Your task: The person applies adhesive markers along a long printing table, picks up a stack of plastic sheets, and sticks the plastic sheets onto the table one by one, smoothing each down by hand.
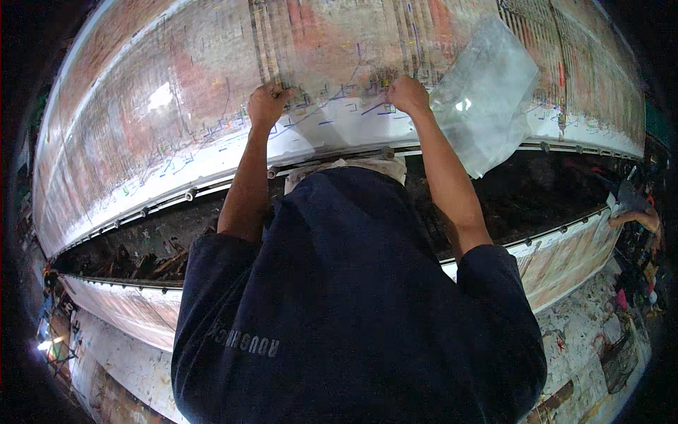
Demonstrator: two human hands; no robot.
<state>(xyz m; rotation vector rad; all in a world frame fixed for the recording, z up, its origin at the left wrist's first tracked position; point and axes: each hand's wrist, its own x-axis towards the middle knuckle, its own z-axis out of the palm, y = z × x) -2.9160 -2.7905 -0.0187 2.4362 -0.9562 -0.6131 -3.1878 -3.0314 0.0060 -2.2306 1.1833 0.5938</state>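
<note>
Seen from above, a person's left hand [268, 102] and right hand [407, 94] press curled, closed fingers onto a wide printed cloth [176, 120] stretched over a long desk [579, 244], where a loose clear plastic sheet [487, 95] beside the right hand may slip and smudge the print.

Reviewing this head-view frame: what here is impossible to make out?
- Left hand: fingers curled onto the patterned sheet; what they grip is hidden.
- Right hand: fingertips tucked under; contact with the clear plastic sheet is unclear.
- Gap below the sheet: too dark.
- Another person's arm: at the right rim, too small.
</note>
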